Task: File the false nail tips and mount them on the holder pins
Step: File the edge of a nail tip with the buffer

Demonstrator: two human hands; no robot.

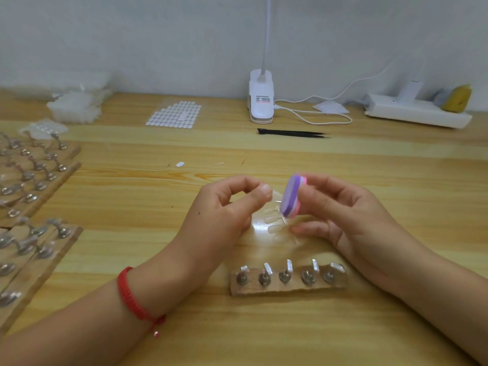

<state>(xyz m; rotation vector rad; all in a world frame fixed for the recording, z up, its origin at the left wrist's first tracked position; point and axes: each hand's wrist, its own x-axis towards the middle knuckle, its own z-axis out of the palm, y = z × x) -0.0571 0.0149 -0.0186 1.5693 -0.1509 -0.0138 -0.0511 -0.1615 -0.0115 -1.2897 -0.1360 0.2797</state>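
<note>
My left hand (232, 207) pinches a clear false nail tip (277, 194) between thumb and forefinger. My right hand (340, 210) grips a small purple and pink nail file block (290, 198), held upright against that tip. Under both hands a clear strip of several more nail tips (274, 224) lies on the table. Nearer to me stands a wooden holder (287, 289) with a row of metal pins (285, 274), each carrying a small tab.
Several more wooden holders with pins (31, 196) line the left side. At the back lie a sheet of adhesive tabs (174, 113), clear bags (76, 107), a clip lamp base (261, 101) with cable, black tweezers (293, 133) and a white power strip (417, 112).
</note>
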